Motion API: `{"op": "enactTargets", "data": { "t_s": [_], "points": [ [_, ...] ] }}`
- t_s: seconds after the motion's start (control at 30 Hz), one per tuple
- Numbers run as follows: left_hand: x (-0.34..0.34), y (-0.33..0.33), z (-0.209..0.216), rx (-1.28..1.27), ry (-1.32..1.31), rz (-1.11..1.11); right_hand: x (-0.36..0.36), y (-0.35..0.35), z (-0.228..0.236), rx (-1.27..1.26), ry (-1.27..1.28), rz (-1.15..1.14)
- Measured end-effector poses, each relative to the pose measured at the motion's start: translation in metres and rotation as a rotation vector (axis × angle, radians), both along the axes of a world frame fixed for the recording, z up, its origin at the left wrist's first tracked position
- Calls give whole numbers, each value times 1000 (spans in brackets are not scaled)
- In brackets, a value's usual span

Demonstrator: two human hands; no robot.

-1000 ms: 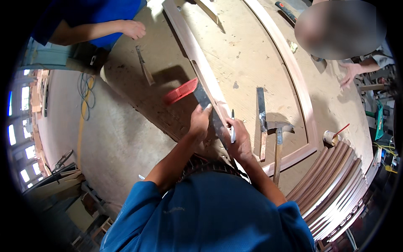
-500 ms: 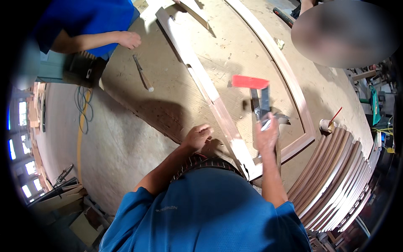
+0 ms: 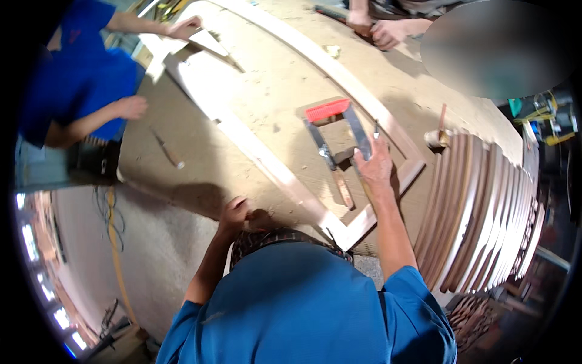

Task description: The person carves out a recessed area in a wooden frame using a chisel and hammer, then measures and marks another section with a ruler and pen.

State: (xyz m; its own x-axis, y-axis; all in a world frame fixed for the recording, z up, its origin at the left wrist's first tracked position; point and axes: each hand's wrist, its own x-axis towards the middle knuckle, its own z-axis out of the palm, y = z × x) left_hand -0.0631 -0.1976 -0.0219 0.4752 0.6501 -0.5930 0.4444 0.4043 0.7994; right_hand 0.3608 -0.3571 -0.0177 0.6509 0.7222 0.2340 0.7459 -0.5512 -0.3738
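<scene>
My right hand [image 3: 377, 165] is closed at the near end of a tool with a red bar [image 3: 327, 110] and two dark legs, over the worktable. Its exact kind is unclear. By its left leg, a wooden handle [image 3: 343, 191] points toward me. Around them is a pale wooden frame [image 3: 357, 227] with a curved far rail and a pointed near corner. My left hand [image 3: 236, 212] hangs at the table's near edge, fingers curled, nothing visible in it. A slim tool with a light handle [image 3: 168, 150] lies further left.
A stack of curved wooden parts [image 3: 479, 212] stands right of the frame, beside a small pot [image 3: 435, 138]. A blue-clad co-worker's hand [image 3: 185, 28] touches the frame's far left end. Another person's hands [image 3: 388, 33] are at the far right. A cable [image 3: 112, 218] crosses the floor.
The red-barred tool has come down and left onto the table with my right hand at it. My view has turned. The blue-clad co-worker now reaches to the frame; another person's hands appear.
</scene>
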Motion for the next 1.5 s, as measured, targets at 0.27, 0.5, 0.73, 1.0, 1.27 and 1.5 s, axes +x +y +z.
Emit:
{"op": "enactTargets", "data": {
  "t_s": [0.27, 0.5, 0.73, 1.0, 1.27, 1.5],
  "points": [
    [-13, 2, 3, 7, 63, -71, 57, -16, 4, 8, 166, -133],
    [-21, -2, 16, 55, 86, -35, 35, -18, 39, 135, 135, -159],
    [-31, -11, 13, 52, 76, 35, 38, -57, -15, -46, 38, -170],
    [19, 85, 30, 1034, 269, -224, -104, -7, 15, -98, 92, 173],
    [80, 174, 30, 1351, 49, -888, -129, 19, -9, -273, 210, 55],
    [89, 177, -26, 1293, -47, -878, -158, -5, 53, -222, 718, 183]
  ]
}}
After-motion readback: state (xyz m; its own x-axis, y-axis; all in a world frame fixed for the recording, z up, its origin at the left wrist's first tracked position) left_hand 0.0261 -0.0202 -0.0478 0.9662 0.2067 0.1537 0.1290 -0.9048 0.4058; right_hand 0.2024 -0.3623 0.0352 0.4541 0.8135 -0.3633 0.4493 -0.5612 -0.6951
